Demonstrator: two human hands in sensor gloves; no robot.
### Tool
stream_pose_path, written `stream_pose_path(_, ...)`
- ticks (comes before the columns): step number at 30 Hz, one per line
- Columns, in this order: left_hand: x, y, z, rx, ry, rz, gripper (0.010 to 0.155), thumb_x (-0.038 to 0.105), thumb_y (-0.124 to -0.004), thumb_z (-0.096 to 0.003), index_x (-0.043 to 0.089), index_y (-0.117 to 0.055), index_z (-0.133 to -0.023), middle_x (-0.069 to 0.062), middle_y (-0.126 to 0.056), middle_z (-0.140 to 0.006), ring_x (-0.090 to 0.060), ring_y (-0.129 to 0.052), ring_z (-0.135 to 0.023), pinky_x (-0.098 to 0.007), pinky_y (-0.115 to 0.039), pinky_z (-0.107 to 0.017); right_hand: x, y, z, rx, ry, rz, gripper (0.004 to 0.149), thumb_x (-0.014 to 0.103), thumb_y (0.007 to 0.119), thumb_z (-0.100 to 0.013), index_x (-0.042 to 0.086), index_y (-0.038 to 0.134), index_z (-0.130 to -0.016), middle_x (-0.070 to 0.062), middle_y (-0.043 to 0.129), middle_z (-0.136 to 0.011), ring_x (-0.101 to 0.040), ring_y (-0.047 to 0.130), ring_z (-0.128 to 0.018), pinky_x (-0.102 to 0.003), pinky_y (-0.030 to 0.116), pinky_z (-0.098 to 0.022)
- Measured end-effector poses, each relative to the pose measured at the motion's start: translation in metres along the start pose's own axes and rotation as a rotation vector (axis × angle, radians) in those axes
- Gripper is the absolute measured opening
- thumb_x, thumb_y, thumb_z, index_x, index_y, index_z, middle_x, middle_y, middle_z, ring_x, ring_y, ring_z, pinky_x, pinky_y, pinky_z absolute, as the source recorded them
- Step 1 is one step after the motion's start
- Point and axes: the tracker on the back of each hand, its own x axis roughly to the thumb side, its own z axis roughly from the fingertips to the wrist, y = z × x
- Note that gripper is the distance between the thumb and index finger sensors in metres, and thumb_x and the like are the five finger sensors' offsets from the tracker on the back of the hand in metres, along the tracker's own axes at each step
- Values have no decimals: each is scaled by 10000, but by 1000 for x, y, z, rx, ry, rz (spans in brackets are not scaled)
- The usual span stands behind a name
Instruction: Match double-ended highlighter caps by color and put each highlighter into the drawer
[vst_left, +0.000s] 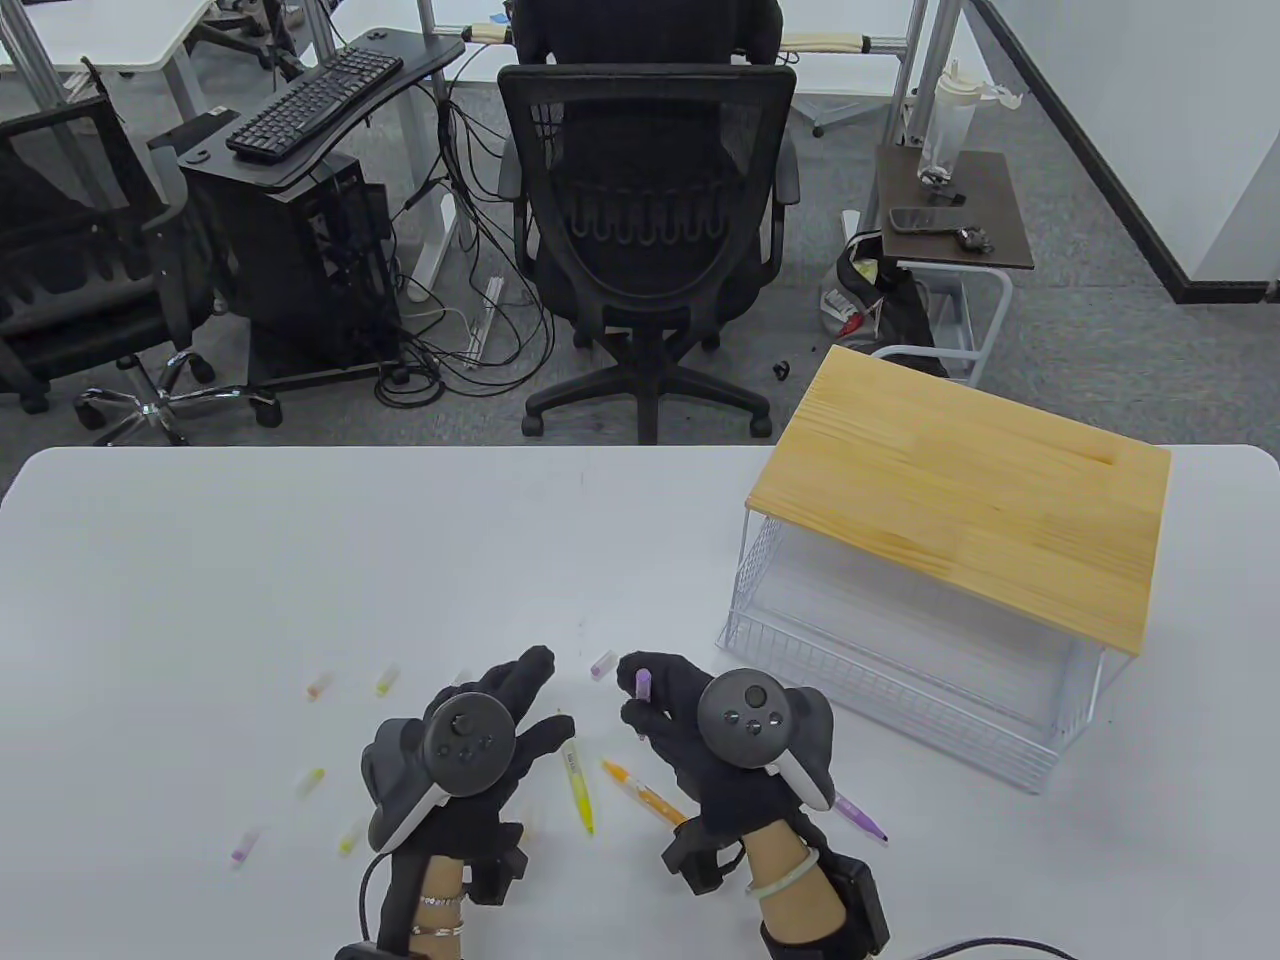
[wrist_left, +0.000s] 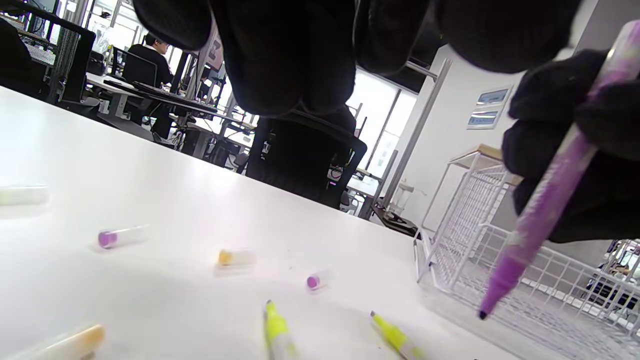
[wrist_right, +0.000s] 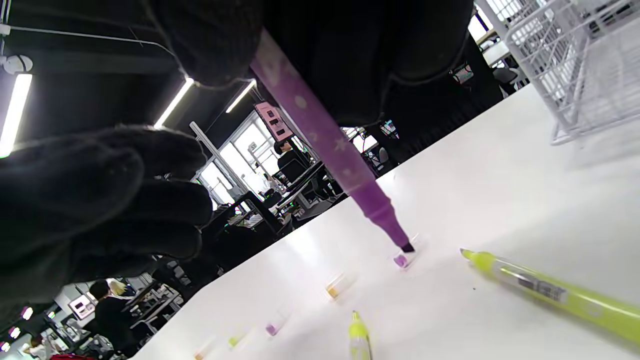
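Left hand (vst_left: 480, 720) spread, right hand (vst_left: 690, 725) pinching.

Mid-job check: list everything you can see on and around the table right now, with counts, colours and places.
Purple highlighter: 1, uncapped tip pointing down, gripped in the right hand.
Second purple highlighter: 1, on the table, partly hidden by the right wrist.
Yellow highlighter: 1, lying between the hands.
Orange highlighter: 1, lying beside the yellow one.
Loose caps: at least six, purple, orange and yellow, scattered left of and in front of the hands.
Wire drawer: 1, white, pulled open, at the table's right under a wooden top.
Office chair: 1, black, behind the table.
Left hand: gloved, fingers extended, holding nothing.
Right hand: gloved.
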Motion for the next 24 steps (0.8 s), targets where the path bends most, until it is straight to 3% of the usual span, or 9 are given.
stream_pose_path(3,-2,-6,-4,-20,20,-26,732,543,-724,-428,272,-632,-1103,-112,-767,-1123,-386,-825,-949,-648,-569,-726,-5,-8,0,-19,5,-46,670,293,743,-588,249,382,-1150,-19,771,-994,-297,892,-805,-541,660,-736)
stream_pose_path(5,-3,-8,-6,-25,36,-54,737,547,-720,-430,275,-623,-1107,-113,-756,-1131,-388,-818,-956,-650,-563,-730,-6,-14,1,-44,5,-70,760,293,739,-594,269,235,-1162,-9,779,-987,-278,913,-779,-525,683,-724)
stream_pose_path(7,-3,-12,-9,-23,55,-79,734,543,-719,-433,279,-615,-1110,-107,-748,-1137,-383,-810,-964,-648,-555,-736,-6,-22,3,-78,5,-97,781,294,743,-591,288,206,-1158,-9,786,-978,-268,929,-754,-514,703,-708)
stream_pose_path(12,-1,-19,-26,-88,137,-193,731,536,-725,-434,283,-608,-1110,-89,-762,-1125,-352,-839,-942,-617,-572,-744,-8,-39,10,-178,32,-145,646,275,776,-573,371,434,-1113,-43,839,-930,-288,973,-684,-517,741,-652)
stream_pose_path(16,7,-22,-53,-153,222,-389,728,522,-742,-425,298,-602,-1103,-32,-792,-1101,-303,-850,-943,-601,-565,-763,-14,-50,13,-231,60,-159,490,294,784,-561,295,620,-1023,-45,899,-879,-278,1013,-636,-490,775,-623)
stream_pose_path(20,9,-41,-88,-276,279,-597,721,494,-765,-410,345,-576,-1090,49,-797,-1087,-238,-838,-973,-587,-549,-792,-19,-56,14,-259,93,-128,412,268,813,-542,263,692,-936,-56,898,-891,-285,1014,-657,-487,771,-628)
stream_pose_path(24,3,-60,-111,-347,305,-615,709,486,-778,-397,383,-581,-1070,96,-789,-1088,-201,-821,-996,-569,-536,-812,-25,-63,15,-271,134,-66,385,237,823,-538,264,714,-907,-62,889,-911,-311,999,-687,-508,753,-640)
